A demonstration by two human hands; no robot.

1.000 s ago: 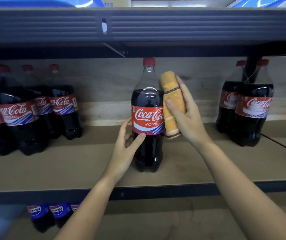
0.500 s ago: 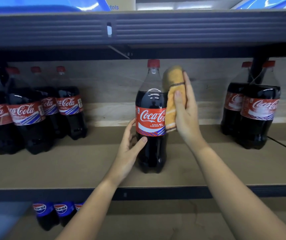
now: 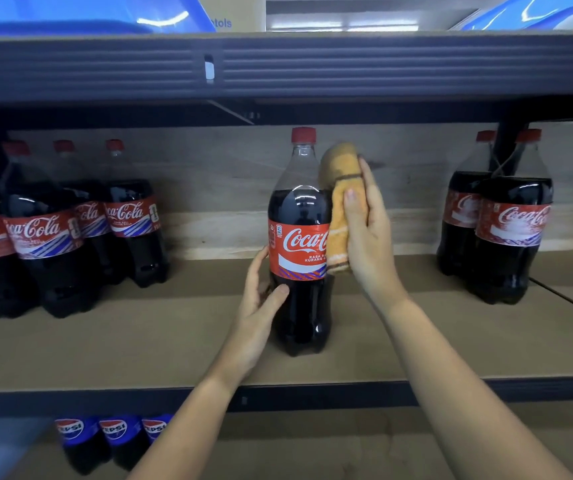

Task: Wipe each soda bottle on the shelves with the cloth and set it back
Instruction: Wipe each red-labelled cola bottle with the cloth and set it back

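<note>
At the centre of the frame a cola bottle (image 3: 299, 244) stands upright on the shelf (image 3: 174, 341). The left hand (image 3: 260, 306) grips its lower body, thumb across the front. The right hand (image 3: 368, 237) clasps an orange cloth (image 3: 338, 202) against the bottle's right side.

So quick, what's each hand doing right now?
Left hand: holds the Coca-Cola bottle low down.
Right hand: holds the orange cloth against the bottle's side.

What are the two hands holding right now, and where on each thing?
The left hand grips the middle Coca-Cola bottle at its lower body, just under the label. The right hand holds the folded orange cloth along its length, against the bottle's side.
</note>
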